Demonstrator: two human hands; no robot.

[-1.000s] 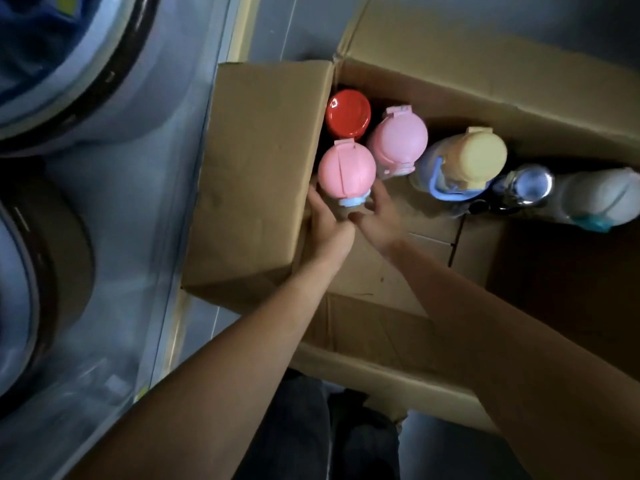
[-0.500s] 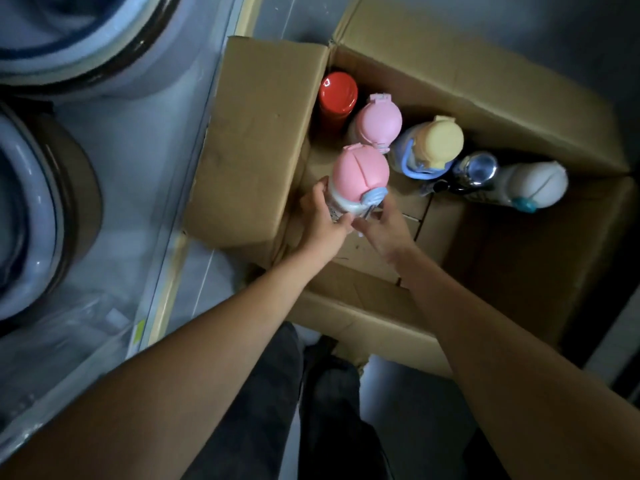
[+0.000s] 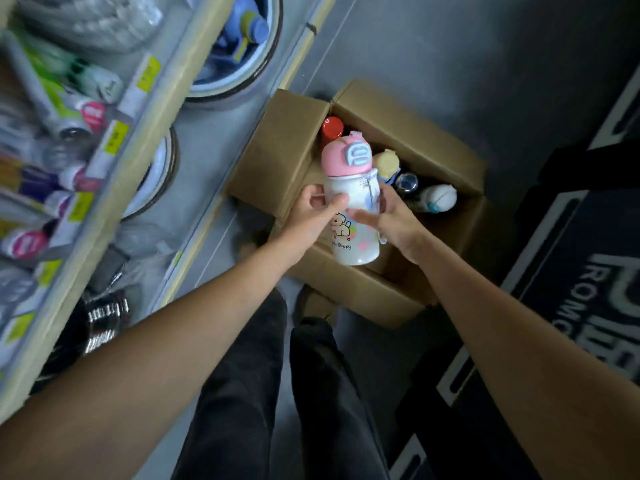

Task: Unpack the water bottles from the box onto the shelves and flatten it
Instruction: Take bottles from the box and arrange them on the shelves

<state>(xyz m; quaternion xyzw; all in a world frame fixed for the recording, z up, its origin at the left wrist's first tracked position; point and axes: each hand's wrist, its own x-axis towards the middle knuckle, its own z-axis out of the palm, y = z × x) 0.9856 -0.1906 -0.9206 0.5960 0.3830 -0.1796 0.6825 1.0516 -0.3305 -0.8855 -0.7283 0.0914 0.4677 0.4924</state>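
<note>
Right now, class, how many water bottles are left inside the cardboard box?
4 visible: red-capped bottle in the far-left corner, then yellow-capped bottle, silver-capped bottle and white bottle rightwards. The lifted pink-capped bottle may hide another.

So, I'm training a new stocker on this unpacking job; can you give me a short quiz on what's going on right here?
1. True or false: the pink-lidded bottle stands on the floor of the box.
2. Of the left hand and right hand, which grip it? A. left only B. right only C. both
3. Fill in: the corner bottle by the left flap has a ___ cap.
Key: 1 false, it is held above the box; 2 C; 3 red.
</note>
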